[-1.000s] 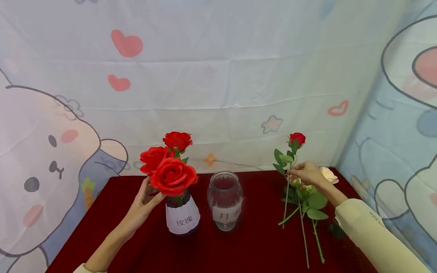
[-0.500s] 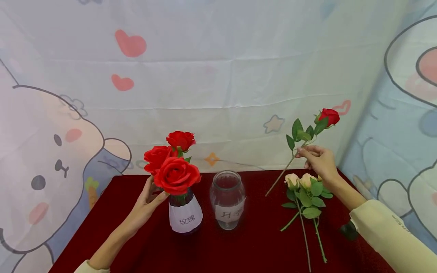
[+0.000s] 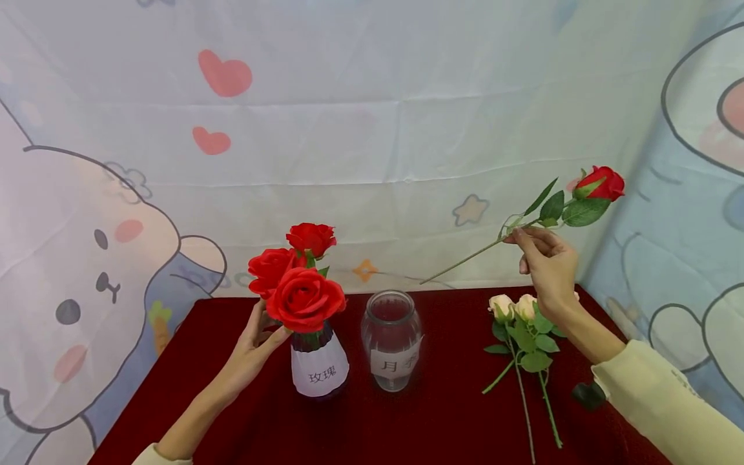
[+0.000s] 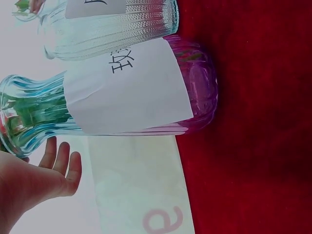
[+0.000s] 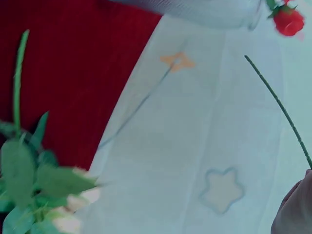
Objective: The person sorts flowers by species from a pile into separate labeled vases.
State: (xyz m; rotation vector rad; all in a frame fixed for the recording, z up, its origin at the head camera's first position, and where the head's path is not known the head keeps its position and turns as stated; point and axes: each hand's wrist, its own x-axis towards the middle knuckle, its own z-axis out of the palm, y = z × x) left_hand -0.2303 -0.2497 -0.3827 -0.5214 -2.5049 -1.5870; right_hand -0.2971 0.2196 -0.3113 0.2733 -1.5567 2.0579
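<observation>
My right hand [image 3: 552,268] pinches the stem of a single red rose [image 3: 603,184] between thumb and fingers, above the table's right side. Its bloom points right and its bare stem [image 5: 278,102] slants down to the left. My left hand [image 3: 247,352] holds the neck of a ribbed glass vase [image 4: 202,92], thumb at the front near the rim. This vase has a white paper label with writing [image 3: 320,365] and a purplish base. Several large red roses [image 3: 305,299] stand in it and hide part of my left fingers. In the left wrist view, three fingers [image 4: 74,168] curve beside the neck.
A clear glass jar [image 3: 391,329] with a paper label stands just right of the vase. Pale cream roses [image 3: 501,307] with green leaves lie at the right of the dark red cloth [image 3: 430,413]. A printed fabric backdrop [image 3: 372,142] rises behind the table.
My right hand has lifted the red rose off the flowers at right, moving up and slightly right. The rose has tilted from upright toward horizontal. My left hand stays at the vase.
</observation>
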